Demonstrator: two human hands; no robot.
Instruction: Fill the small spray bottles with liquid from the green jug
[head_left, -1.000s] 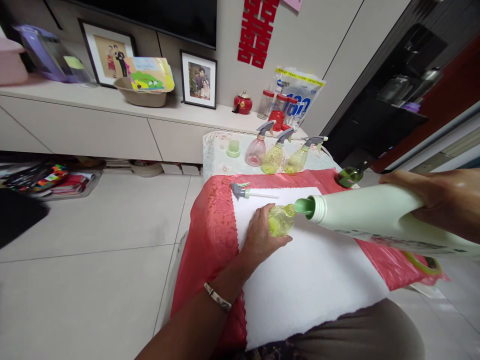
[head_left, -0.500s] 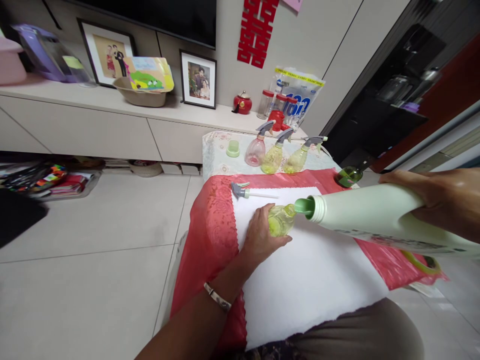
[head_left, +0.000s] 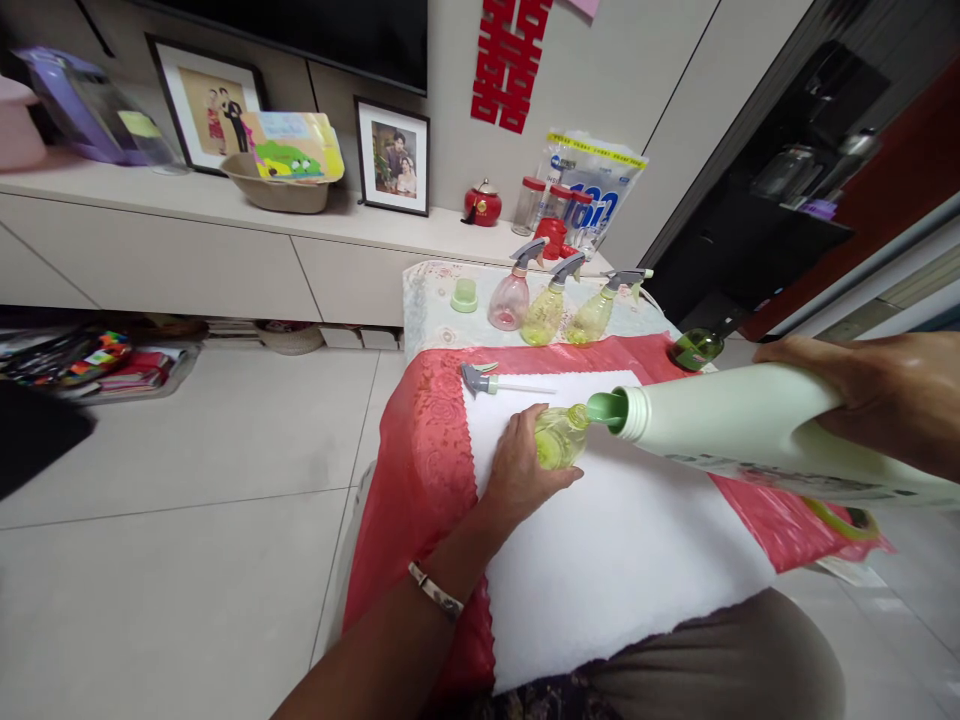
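My left hand (head_left: 525, 468) is wrapped round a yellow-green clear spray bottle (head_left: 559, 440) without its head, its neck tilted towards the right. In my right hand (head_left: 877, 385) is a large pale green detergent jug (head_left: 735, 410), tipped nearly level. The jug's green spout (head_left: 604, 409) meets the mouth of the spray bottle; whether liquid is flowing I cannot tell. A grey spray head (head_left: 475, 380) with its thin tube lies on the white cloth (head_left: 630, 560) beyond my left hand.
Beyond the cloth stand a pink spray bottle (head_left: 510, 300) and two yellow ones (head_left: 544, 315), near a green cap (head_left: 465, 294). A dark green bottle (head_left: 697, 349) is at the right. Red plastic sheeting (head_left: 412, 450) covers the table. Behind runs a low cabinet (head_left: 360, 250).
Both hands hold the same grip, with the spout still at the bottle's mouth. The whole view has shifted very slightly.
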